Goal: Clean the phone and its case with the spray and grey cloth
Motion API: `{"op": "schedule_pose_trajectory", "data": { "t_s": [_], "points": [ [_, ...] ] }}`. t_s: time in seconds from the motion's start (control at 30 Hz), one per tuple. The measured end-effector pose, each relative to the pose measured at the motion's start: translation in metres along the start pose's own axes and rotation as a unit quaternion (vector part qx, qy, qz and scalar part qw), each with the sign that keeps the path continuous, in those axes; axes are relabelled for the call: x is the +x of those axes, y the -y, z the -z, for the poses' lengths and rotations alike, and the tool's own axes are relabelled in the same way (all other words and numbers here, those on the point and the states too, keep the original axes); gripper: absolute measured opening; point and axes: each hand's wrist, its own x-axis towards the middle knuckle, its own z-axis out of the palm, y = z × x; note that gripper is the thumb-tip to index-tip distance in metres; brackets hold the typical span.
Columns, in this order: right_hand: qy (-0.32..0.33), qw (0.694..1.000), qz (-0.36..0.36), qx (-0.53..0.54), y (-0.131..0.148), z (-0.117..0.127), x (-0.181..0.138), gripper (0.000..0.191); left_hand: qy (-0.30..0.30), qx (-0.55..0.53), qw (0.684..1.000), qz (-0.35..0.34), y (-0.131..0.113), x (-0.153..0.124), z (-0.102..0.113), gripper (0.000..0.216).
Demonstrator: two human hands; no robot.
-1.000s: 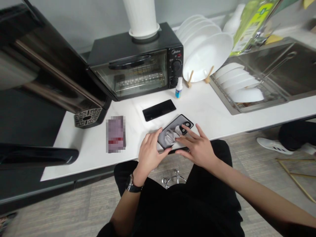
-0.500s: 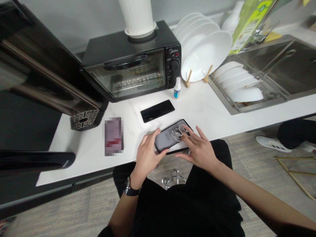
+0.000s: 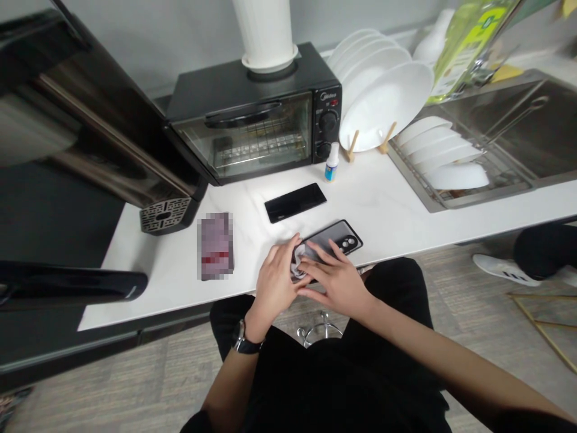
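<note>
A dark phone [image 3: 336, 242] lies back up, camera end to the right, near the front edge of the white counter [image 3: 387, 204]. My left hand [image 3: 274, 281] grips its near left end, fingers curled around the edge. My right hand [image 3: 338, 282] presses a small crumpled grey cloth [image 3: 298, 267] onto the phone's left part with its fingertips. A watch sits on my left wrist.
A second black phone [image 3: 295, 202] lies face up behind. A small blue-labelled bottle [image 3: 332, 162] stands by a black toaster oven [image 3: 252, 123]. White plates [image 3: 383, 102] fill a rack; more lie in the sink tray [image 3: 451, 165]. A blurred card [image 3: 215, 245] lies left. Another person's shoe [image 3: 496, 264] is right.
My right hand has slid the cloth from the phone's camera end leftward toward my left hand. The left hand has kept its hold on the phone.
</note>
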Motion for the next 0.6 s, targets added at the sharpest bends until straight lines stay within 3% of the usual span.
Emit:
{"op": "schedule_pose_trajectory", "data": {
  "t_s": [0.17,0.27,0.4,0.5,0.6],
  "points": [
    [-0.043,0.989,-0.094,-0.101,-0.051,0.027,-0.010,0.048,-0.025,0.044,0.999,0.004,-0.005,-0.001,-0.004,0.093],
    [-0.072,0.980,-0.133,-0.133,-0.066,0.033,-0.012,0.052,-0.029,0.045,0.998,0.011,-0.007,0.001,-0.005,0.096],
    [-0.067,0.987,-0.119,-0.080,-0.036,0.016,-0.005,0.050,-0.030,0.034,0.999,0.015,-0.006,0.000,-0.006,0.095],
    [-0.021,0.999,-0.044,0.025,-0.003,-0.002,0.003,0.040,-0.017,0.015,1.000,0.012,-0.003,-0.002,-0.005,0.091],
    [-0.021,0.995,-0.027,0.089,0.009,-0.009,0.008,0.029,-0.018,0.009,1.000,0.014,-0.003,-0.003,-0.004,0.089]
  ]
}}
